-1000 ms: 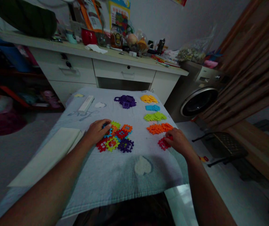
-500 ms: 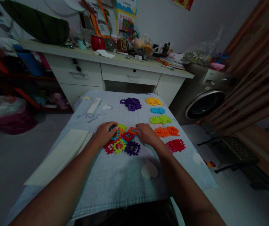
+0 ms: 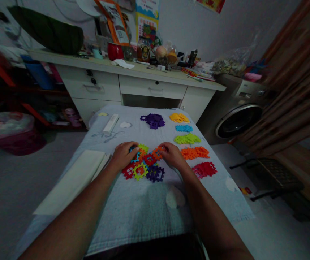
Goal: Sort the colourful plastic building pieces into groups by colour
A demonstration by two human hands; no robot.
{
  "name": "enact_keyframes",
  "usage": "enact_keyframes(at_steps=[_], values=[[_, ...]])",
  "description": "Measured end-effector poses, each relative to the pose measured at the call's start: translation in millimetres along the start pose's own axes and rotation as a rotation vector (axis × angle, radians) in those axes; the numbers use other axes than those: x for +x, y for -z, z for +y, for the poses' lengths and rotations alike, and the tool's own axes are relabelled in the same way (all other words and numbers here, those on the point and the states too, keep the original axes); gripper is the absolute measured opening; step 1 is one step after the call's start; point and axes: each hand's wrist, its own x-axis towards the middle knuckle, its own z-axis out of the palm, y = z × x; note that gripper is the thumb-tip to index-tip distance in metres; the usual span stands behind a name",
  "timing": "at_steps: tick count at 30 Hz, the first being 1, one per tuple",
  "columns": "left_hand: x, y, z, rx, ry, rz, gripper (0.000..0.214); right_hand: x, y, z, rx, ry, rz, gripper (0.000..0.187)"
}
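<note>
A mixed heap of flat, notched plastic building tiles lies on the cloth-covered table between my hands. My left hand curls over the heap's left side, with its fingers on a blue tile. At the right edge of the heap, my right hand pinches an orange tile. Between them sits a red tile. Nearer to me are a yellow-green tile, a dark purple tile and another red tile. My fingers partly hide the tiles they touch.
Sorted piles flank the heap: purple, yellow, blue, green, orange and red. A folded cream sheet and a white bar-shaped object lie left. A cluttered desk stands behind.
The whole view has shifted slightly. The orange tile at my right hand has moved a little to the right, away from the heap's middle. My left hand stays at the heap's left side.
</note>
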Motion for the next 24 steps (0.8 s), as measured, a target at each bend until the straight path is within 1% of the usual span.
enact_keyframes(at_steps=[2, 4, 7, 9, 12, 15, 17, 19, 21, 24], values=[[0, -0.6, -1, 0.000, 0.003, 0.001, 0.045, -1, 5, 3, 0.059, -0.019, -0.007, 0.023], [0, -1.1, -2, -0.002, 0.005, 0.004, 0.045, -2, 15, 6, 0.103, -0.030, -0.001, 0.024], [0, -1.3, -3, -0.008, 0.006, -0.001, 0.046, -5, 40, 16, 0.142, -0.057, 0.074, 0.027], [0, -1.1, -3, -0.011, 0.005, 0.000, 0.046, -8, 62, 28, 0.145, -0.096, 0.136, 0.027], [-1, -0.7, -3, -0.014, 0.003, -0.001, 0.045, -15, 95, 55, 0.121, -0.182, 0.231, 0.028], [-1, -0.4, -2, -0.010, -0.005, 0.004, 0.046, -23, 120, 81, 0.068, -0.286, 0.292, 0.028], [-1, -0.4, -2, -0.010, -0.007, 0.007, 0.046, -29, 129, 92, 0.041, -0.337, 0.313, 0.029], [-2, -0.8, -2, -0.009, -0.002, 0.011, 0.045, -35, 133, 97, 0.012, -0.372, 0.319, 0.030], [-2, -1.3, -2, -0.007, 0.002, 0.018, 0.045, -38, 133, 96, -0.057, -0.405, 0.309, 0.029], [-3, -2.0, -3, -0.002, -0.002, 0.020, 0.045, -40, 130, 93, -0.223, -0.455, 0.287, 0.022]])
